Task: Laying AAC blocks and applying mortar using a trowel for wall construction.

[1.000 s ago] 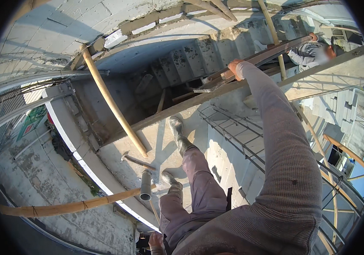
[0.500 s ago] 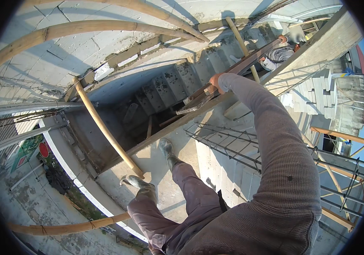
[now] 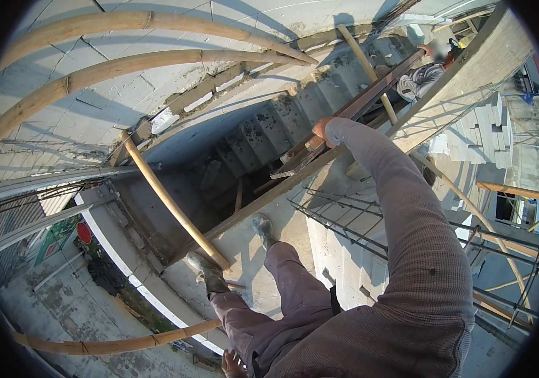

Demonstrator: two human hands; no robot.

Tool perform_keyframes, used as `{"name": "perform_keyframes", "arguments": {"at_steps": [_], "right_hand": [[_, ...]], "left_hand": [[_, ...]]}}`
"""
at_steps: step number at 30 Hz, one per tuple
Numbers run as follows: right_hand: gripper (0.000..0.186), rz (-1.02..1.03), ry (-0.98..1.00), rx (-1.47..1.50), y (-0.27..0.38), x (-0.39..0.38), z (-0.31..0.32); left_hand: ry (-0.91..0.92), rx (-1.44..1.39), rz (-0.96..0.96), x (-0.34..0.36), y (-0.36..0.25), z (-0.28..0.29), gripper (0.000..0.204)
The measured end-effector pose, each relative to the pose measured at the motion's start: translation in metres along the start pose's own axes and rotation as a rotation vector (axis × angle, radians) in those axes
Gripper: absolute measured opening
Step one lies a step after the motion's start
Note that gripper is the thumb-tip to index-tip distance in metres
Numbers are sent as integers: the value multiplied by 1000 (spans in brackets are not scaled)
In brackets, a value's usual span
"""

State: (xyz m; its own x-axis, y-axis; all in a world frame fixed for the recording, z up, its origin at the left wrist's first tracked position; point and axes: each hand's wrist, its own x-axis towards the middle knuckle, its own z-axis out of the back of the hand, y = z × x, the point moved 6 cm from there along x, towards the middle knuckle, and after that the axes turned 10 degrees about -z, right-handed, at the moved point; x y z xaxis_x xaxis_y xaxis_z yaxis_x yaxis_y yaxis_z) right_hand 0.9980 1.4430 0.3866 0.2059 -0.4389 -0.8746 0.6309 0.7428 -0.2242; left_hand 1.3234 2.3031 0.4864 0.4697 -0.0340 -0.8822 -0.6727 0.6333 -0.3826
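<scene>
My right hand [image 3: 323,130] is closed around the near end of a long reddish-brown beam [image 3: 370,93], my arm stretched forward over the stairwell edge. The beam slopes away to the upper right above concrete steps [image 3: 260,129]. Near its far end, another person's hand [image 3: 425,49] touches it; that person [image 3: 422,79] is partly hidden behind a broad concrete edge. My left hand [image 3: 233,364] shows at the lower edge beside my left thigh, fingers a little apart, with nothing visible in them. Short wooden pieces [image 3: 294,165] lie just below the beam's near end.
A bamboo pole [image 3: 172,201] leans across the dark stairwell opening [image 3: 200,189] near my boots [image 3: 263,228]. A steel rebar cage [image 3: 345,220] juts out beside pale blocks [image 3: 338,252] on my right. More bamboo [image 3: 118,63] crosses the upper left; a curved block ledge [image 3: 127,264] borders the left drop.
My left hand has come into view at the lower edge. My left boot has turned to point more forward. The view has shifted slightly; my right hand stays on the beam.
</scene>
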Motion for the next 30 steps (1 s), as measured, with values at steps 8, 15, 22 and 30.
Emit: {"name": "perform_keyframes", "arguments": {"at_steps": [8,15,22,30], "right_hand": [[40,54,-11,76,15,-12,3],[41,60,3,11,17,-11,-8],[44,30,54,27,26,-12,-9],[52,9,95,23,18,-5,-13]], "left_hand": [[22,24,38,2,-6,-8,46],[28,21,56,6,-5,-7,47],[11,10,75,1,1,1,49],[-21,-18,91,-11,12,5,50]]}}
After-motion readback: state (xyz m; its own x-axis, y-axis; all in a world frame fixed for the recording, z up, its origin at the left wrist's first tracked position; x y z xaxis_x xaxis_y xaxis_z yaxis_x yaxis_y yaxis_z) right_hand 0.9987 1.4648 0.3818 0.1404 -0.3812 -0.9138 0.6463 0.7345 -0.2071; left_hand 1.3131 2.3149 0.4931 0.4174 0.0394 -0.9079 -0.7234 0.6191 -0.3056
